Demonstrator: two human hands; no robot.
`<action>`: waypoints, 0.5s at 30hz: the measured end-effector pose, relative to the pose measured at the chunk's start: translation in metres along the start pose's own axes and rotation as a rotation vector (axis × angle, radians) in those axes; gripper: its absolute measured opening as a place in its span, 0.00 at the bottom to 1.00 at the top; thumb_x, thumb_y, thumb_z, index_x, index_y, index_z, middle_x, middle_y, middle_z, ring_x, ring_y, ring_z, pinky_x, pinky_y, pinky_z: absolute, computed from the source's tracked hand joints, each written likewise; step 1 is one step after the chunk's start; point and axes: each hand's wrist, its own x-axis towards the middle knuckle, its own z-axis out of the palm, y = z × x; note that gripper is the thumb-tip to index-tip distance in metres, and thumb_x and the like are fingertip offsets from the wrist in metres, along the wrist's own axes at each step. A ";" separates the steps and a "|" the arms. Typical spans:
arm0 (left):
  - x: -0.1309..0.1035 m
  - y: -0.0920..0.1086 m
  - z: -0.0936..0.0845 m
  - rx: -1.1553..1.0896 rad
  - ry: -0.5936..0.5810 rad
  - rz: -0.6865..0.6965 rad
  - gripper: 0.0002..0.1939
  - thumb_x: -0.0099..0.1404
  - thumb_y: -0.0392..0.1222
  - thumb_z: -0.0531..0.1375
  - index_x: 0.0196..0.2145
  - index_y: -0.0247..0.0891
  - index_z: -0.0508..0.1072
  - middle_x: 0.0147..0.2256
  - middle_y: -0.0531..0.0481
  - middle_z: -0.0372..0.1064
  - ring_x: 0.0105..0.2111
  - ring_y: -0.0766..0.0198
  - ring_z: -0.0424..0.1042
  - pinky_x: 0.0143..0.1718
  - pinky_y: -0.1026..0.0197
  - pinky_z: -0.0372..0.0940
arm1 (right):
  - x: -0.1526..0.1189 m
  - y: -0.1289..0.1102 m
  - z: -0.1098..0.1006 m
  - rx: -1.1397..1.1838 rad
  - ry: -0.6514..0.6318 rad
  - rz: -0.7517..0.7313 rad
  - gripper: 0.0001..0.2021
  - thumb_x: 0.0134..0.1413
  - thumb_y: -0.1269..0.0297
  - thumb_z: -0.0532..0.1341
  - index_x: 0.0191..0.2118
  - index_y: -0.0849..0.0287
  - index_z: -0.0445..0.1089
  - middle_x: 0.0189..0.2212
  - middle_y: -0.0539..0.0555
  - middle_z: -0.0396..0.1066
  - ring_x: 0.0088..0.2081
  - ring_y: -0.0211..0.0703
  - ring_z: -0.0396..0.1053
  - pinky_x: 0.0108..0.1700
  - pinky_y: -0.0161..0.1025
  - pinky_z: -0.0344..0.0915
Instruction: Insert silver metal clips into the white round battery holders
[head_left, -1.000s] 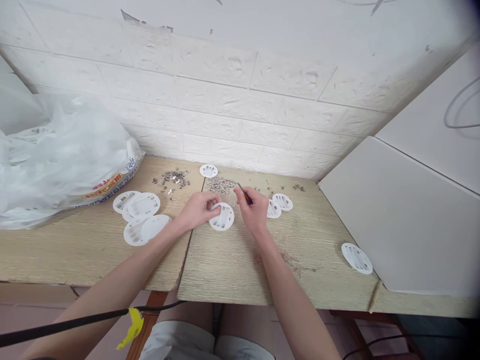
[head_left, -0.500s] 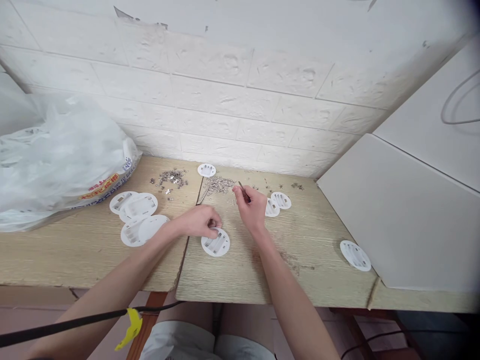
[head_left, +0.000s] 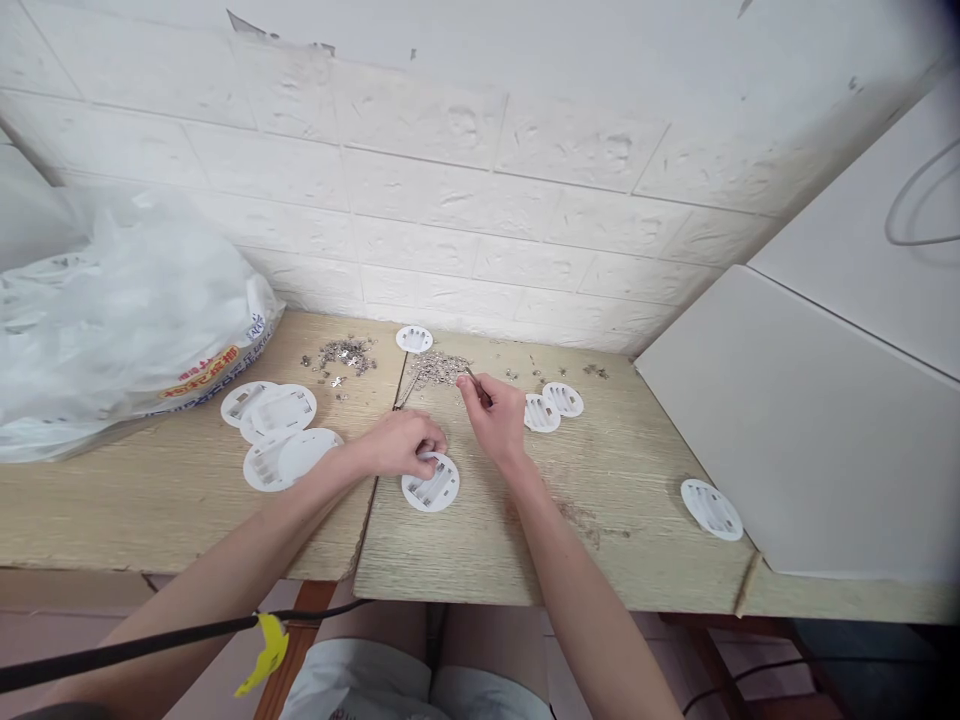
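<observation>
Left hand (head_left: 405, 442), pinching the far rim of a white disc (head_left: 431, 492) just right of the seam (head_left: 368, 510) in the surface (head_left: 480, 550); right hand (head_left: 495, 412), gripping a dark tool (head_left: 475, 382) near heaped metal pieces (head_left: 441, 368) that could scatter if brushed, the disc possibly slipping if pinched loosely.

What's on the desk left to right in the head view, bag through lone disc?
Bag → left metal pile → left hand holding a white disc → right hand → two overlapping discs → lone disc.
</observation>
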 end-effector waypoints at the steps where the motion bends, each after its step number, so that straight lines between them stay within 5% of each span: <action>1: 0.000 0.000 0.000 0.005 0.000 0.011 0.02 0.46 0.37 0.57 0.22 0.39 0.67 0.22 0.55 0.63 0.28 0.65 0.61 0.28 0.64 0.50 | 0.000 0.000 0.000 -0.006 -0.006 -0.003 0.20 0.60 0.53 0.51 0.24 0.60 0.67 0.18 0.47 0.60 0.21 0.33 0.53 0.26 0.33 0.50; 8: 0.001 0.001 -0.002 -0.135 0.051 -0.053 0.03 0.48 0.36 0.56 0.25 0.38 0.66 0.22 0.56 0.62 0.23 0.68 0.59 0.25 0.65 0.50 | 0.003 0.004 0.000 -0.051 -0.060 0.012 0.16 0.59 0.57 0.52 0.35 0.61 0.72 0.22 0.50 0.67 0.24 0.35 0.59 0.29 0.33 0.54; 15: 0.005 -0.004 -0.004 -0.591 0.416 -0.271 0.05 0.53 0.40 0.58 0.27 0.37 0.65 0.23 0.55 0.63 0.22 0.69 0.62 0.22 0.66 0.57 | -0.004 0.000 -0.017 0.036 -0.221 0.212 0.20 0.56 0.52 0.54 0.49 0.57 0.68 0.30 0.51 0.71 0.23 0.36 0.60 0.28 0.35 0.57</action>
